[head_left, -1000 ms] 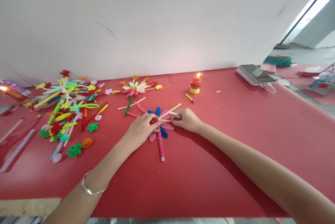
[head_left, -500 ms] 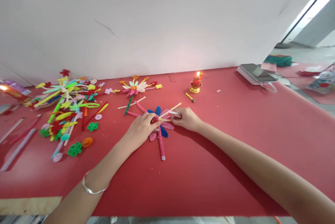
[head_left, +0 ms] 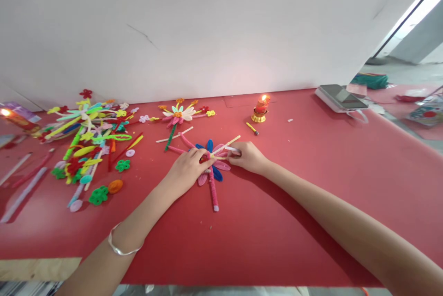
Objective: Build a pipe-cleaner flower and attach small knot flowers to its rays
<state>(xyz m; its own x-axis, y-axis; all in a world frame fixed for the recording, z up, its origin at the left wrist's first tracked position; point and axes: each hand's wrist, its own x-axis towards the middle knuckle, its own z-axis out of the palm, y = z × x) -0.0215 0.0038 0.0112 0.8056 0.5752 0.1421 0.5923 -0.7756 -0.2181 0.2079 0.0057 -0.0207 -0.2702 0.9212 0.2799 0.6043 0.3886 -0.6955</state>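
Behind the red desk (head_left: 263, 240), from where I watch, runs a broad white panel (head_left: 242, 33) with a few thin scratches. At my far left burns a red candle (head_left: 20, 120), with a purple box (head_left: 19, 110) just behind it. Nearer me lie loose fuzzy sticks, one of them lilac (head_left: 26, 193). Next comes a colourful heap (head_left: 83, 116) of fuzzy sticks and small flowers, with a green flower (head_left: 98, 196) and an orange disc (head_left: 115, 186) touching or nearly so at its near side. Further along, against the panel side, I see a finished-looking white flower (head_left: 187, 113) on a dark green stem (head_left: 170, 138).

Mid-desk, my left hand (head_left: 188, 166), a silver bracelet (head_left: 119, 252) on its wrist, pinches the centre of a pink and blue flower (head_left: 217, 173), which lies on the desk with its pink stem (head_left: 213, 190) pointing toward me. A pale yellow stick (head_left: 231, 141) slants out from that centre. My right hand (head_left: 247, 157) is closed narrowly on a white stick (head_left: 232, 149), just beside the petals; its tip is too small to make out.

Beyond that hand, a lit red candle (head_left: 263, 103) stands in a gold holder (head_left: 259, 117), with a yellow stub (head_left: 251, 127) near it. At right lies a phone-like device (head_left: 342, 97) with a white cable (head_left: 362, 116).
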